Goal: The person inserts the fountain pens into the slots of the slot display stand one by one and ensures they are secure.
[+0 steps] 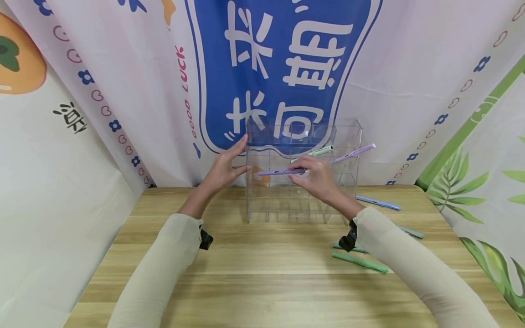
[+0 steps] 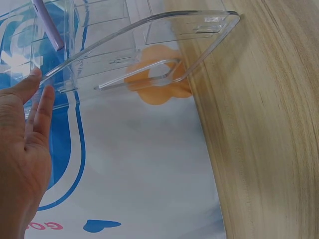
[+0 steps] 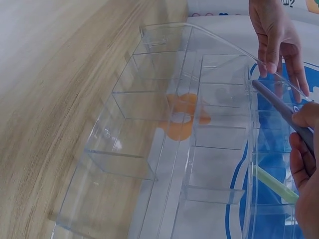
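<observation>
A clear acrylic organizer [image 1: 248,200] with tiered compartments stands at the table's back edge. My left hand [image 1: 223,168] rests at its left side panel, fingers and thumb fairly straight, fingertips right at the panel's edge. In front of the upper tiers, my right hand [image 1: 313,175] pinches a purple pen [image 1: 268,172] between thumb and fingers. The pen lies nearly level, its free end pointing left; the right wrist view shows that end of the pen [image 3: 271,97] over the organizer's top rows. Behind the right hand, a pale green pen [image 1: 321,151] and a light purple pen [image 1: 354,153] lean in compartments.
Right of the organizer, a blue pen [image 1: 378,202] lies on the wooden table [image 1: 246,282]. Nearer, a teal pen [image 1: 411,232] and green pens [image 1: 361,263] lie partly beneath the right forearm. A printed curtain [image 1: 164,114] hangs close behind the organizer.
</observation>
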Tool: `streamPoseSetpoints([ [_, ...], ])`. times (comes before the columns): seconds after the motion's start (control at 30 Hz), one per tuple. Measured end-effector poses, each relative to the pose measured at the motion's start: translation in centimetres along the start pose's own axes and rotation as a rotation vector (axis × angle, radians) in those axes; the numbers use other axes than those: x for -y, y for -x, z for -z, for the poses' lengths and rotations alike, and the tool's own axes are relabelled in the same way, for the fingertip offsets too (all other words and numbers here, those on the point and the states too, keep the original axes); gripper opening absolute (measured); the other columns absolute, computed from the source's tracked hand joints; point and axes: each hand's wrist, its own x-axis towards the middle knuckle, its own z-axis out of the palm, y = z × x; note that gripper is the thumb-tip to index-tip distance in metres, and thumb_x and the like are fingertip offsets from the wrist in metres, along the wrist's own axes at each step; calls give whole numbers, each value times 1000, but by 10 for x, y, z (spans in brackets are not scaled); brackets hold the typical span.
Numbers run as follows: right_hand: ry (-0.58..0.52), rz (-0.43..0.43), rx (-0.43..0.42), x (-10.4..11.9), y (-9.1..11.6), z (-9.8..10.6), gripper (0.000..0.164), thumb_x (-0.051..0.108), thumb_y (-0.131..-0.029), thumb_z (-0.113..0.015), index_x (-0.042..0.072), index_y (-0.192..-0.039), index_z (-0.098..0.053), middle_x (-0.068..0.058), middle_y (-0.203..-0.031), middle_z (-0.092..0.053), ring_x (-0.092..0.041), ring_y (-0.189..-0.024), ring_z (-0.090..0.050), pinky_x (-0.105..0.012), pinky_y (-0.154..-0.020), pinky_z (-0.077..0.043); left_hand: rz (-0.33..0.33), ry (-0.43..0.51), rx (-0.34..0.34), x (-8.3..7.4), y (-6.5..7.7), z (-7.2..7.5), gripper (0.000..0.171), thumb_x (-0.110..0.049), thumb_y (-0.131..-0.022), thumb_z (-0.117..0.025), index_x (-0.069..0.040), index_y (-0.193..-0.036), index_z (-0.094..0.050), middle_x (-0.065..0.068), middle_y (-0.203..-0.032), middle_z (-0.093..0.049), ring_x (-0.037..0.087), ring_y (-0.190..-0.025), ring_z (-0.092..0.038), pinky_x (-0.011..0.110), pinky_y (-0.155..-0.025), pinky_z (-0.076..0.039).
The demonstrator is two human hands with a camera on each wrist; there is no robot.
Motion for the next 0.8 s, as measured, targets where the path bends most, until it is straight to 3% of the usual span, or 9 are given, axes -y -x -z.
streamPoseSetpoints([
  [0.33,-11,-29,20,-4,-4,-12,15,3,-86,-86,2,-100,-82,-12,-97,-78,-25,-86,-73,-40,-76,-64,9,2,4,-2,0,0,89,6,-90,-80,-3,-164,-32,11,-173,-26,30,-155,-37,38,-99,-60],
  [0.6,-36,-30,16,-2,-8,-20,14,-1,-84,-85,-1,-97,-81,-13,-93,-78,-24,-78,-70,-42,-66,-62,-8,-1,-2,-3,-1,0,88,6,-90,-80,-1,-164,-32,13,-172,-28,33,-150,-45,42,-103,-58],
  [0.8,-37,-8,11,-2,-11,-28,14,-2,-83,-85,-2,-97,-81,-14,-92,-78,-26,-74,-71,-43,-65,-64,-15,5,-2,-2,-1,0,89,7,-89,-80,0,-163,-32,16,-171,-28,34,-151,-42,46,-107,-55],
])
